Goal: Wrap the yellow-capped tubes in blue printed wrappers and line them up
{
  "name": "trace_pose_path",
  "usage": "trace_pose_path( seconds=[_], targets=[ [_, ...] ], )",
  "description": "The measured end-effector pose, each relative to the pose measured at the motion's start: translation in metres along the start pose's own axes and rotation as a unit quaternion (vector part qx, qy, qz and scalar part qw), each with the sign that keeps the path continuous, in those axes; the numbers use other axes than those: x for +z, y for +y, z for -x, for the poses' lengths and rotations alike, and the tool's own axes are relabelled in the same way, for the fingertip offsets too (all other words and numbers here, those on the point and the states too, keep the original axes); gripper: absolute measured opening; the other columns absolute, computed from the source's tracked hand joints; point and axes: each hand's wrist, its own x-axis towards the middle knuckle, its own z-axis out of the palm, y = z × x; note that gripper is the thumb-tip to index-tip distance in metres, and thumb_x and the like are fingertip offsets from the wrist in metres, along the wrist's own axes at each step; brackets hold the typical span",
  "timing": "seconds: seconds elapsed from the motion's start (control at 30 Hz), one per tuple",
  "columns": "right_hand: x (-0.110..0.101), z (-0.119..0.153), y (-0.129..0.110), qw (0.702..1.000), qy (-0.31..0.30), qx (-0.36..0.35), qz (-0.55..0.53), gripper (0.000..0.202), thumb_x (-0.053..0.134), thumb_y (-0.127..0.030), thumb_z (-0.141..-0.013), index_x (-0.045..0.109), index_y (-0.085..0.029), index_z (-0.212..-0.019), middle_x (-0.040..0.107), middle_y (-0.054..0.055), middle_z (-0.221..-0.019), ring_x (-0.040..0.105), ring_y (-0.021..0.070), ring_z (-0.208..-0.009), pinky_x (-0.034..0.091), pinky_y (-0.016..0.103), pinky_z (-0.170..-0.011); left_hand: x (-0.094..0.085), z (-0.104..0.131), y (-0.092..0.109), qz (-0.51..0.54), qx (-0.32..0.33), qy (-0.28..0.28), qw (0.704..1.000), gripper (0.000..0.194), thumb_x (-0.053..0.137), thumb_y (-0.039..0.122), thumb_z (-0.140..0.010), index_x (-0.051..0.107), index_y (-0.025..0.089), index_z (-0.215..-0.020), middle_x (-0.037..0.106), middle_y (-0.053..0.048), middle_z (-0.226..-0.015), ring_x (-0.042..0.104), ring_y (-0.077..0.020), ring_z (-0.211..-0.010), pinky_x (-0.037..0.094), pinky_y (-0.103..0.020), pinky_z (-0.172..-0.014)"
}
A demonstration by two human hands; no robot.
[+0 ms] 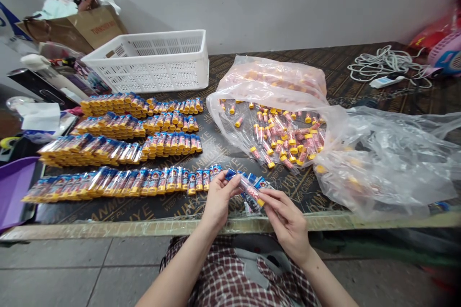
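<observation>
Between my two hands, above the table's front edge, is a small clear tube with red-and-white contents, a blue upper end and a yellow cap. My left hand pinches its blue upper end between thumb and fingers. At the yellow end, the fingertips of my right hand close on the tube. Under it lie loose blue printed wrappers, partly hidden by my hands. On the left, finished-looking blue-and-yellow tubes stand packed side by side in several rows. Yellow-capped tubes without blue labels spill from a clear plastic bag.
A white perforated basket stands at the back left, near a brown paper bag. Another crumpled plastic bag covers the right side. Coiled white cable lies behind it. A purple tray is at the far left.
</observation>
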Motion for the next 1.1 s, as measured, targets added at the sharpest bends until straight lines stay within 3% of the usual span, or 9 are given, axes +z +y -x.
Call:
trace_pose_path(
  seconds=[0.13,0.27,0.33,0.5,1.1],
  targets=[
    [0.002,-0.004,0.009,0.999,-0.007,-0.027,0.024,0.054,0.050,-0.005,-0.082,0.048,-0.031,-0.129,0.052,0.006,-0.114,0.054,0.0188,-0.106,0.048,0.035,-0.091,0.002,0.007,0.004,-0.011,-0.054,-0.052,0.997,0.044,0.081,0.026,-0.058,0.059,0.016,-0.095,0.067,-0.001,-0.076,0.061,-0.0096,-0.065,0.051,-0.022,-0.065],
    [-0.001,-0.012,0.010,0.998,-0.025,-0.045,0.037,0.076,0.055,-0.007,-0.072,0.030,-0.028,-0.140,0.036,0.010,-0.136,0.039,0.0279,-0.125,0.040,0.048,-0.101,0.003,0.013,0.002,-0.077,-0.115,-0.147,0.979,0.034,0.078,0.032,-0.061,0.067,0.009,-0.084,0.067,-0.004,-0.072,0.058,-0.0087,-0.061,0.047,-0.019,-0.060],
    [-0.003,-0.013,0.009,0.997,-0.052,-0.049,0.017,0.081,0.054,-0.006,-0.068,0.027,-0.027,-0.141,0.028,0.010,-0.143,0.034,0.0302,-0.129,0.037,0.051,-0.102,0.004,0.016,0.000,-0.090,-0.127,-0.163,0.974,0.032,0.076,0.037,-0.064,0.068,0.009,-0.079,0.065,-0.003,-0.069,0.057,-0.0080,-0.059,0.047,-0.019,-0.059],
    [-0.004,-0.009,0.009,0.992,-0.107,-0.034,-0.051,0.085,0.049,-0.005,-0.061,0.028,-0.025,-0.140,0.039,0.009,-0.138,0.038,0.0289,-0.128,0.036,0.049,-0.105,0.005,0.020,-0.008,-0.113,-0.149,-0.162,0.969,0.033,0.077,0.038,-0.061,0.068,0.010,-0.076,0.063,-0.002,-0.067,0.056,-0.0080,-0.057,0.045,-0.019,-0.056],
    [0.010,-0.005,0.006,0.988,-0.081,0.012,-0.130,0.084,0.050,-0.002,-0.062,0.028,-0.027,-0.139,0.043,0.008,-0.135,0.045,0.0252,-0.124,0.039,0.041,-0.105,0.005,0.023,-0.008,-0.106,-0.146,-0.129,0.975,0.042,0.079,0.046,-0.054,0.063,0.011,-0.069,0.062,-0.001,-0.062,0.054,-0.0081,-0.053,0.041,-0.019,-0.053]
  ],
)
